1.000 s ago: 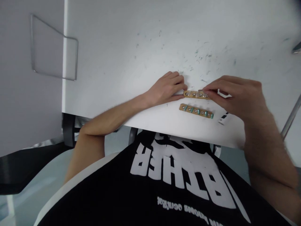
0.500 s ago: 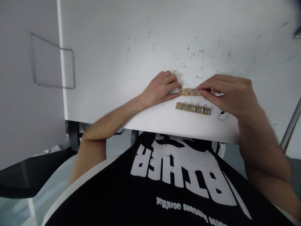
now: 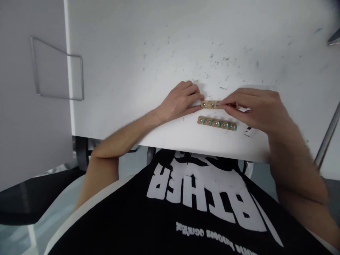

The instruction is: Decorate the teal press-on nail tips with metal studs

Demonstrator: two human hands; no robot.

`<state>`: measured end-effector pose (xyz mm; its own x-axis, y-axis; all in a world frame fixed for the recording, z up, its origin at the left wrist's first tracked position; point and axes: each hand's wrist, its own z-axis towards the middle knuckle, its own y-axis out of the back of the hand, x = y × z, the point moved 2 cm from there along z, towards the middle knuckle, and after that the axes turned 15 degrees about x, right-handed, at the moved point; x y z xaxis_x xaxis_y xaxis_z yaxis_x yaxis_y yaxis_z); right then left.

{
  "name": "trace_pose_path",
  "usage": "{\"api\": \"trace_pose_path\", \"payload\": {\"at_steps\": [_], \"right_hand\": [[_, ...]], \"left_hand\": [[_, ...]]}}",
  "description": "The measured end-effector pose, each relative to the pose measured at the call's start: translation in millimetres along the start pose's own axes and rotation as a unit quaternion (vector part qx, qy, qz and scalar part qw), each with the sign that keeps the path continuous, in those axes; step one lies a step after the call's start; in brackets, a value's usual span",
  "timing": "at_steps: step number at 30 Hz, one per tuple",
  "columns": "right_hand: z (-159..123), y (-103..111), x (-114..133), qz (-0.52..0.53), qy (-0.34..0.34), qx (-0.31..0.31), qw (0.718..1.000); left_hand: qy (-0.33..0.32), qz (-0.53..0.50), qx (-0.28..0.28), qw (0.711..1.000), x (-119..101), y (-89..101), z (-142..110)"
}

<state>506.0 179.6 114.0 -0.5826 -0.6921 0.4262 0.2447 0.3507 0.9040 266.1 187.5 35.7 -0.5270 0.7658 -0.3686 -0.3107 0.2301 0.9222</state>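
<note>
My left hand [image 3: 183,97] pinches the left end of a narrow tan strip [image 3: 208,104] that carries small clear, shiny domes in a row. Over the right part of this strip, my right hand [image 3: 255,106] is closed, with thumb and fingertips together. A thin dark line shows at those fingertips, too small to name. The hand hides the strip's right portion. Just nearer to me lies a second tan strip [image 3: 217,123], untouched, with several clear domes and teal bands between them.
Both strips lie on a white table [image 3: 119,71] with dark and teal specks. A small black-and-white piece [image 3: 249,132] lies beneath my right wrist. A bent metal wire frame [image 3: 83,78] stands at the left edge, and a metal rod [image 3: 328,136] at the right.
My right hand has shifted slightly left along the upper strip and now covers more of its domes. The left hand keeps its place at the strip's end.
</note>
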Motion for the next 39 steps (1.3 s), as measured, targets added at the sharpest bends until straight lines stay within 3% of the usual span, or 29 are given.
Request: {"api": "trace_pose_path", "payload": {"at_steps": [9, 17, 28, 39], "right_hand": [[2, -5, -7, 0.009, -0.032, 0.000, 0.999], [-7, -2, -2, 0.001, -0.019, 0.005, 1.000], [-13, 3, -13, -0.012, -0.051, 0.000, 0.999], [-19, 3, -16, -0.010, -0.036, 0.011, 0.999]], "left_hand": [[0.008, -0.015, 0.015, 1.000, 2, -1.7, 0], [0.023, -0.037, 0.041, 0.998, 2, -0.3, 0], [0.008, -0.021, 0.017, 1.000, 4, -1.9, 0], [0.011, -0.022, 0.017, 1.000, 4, -0.8, 0]]}}
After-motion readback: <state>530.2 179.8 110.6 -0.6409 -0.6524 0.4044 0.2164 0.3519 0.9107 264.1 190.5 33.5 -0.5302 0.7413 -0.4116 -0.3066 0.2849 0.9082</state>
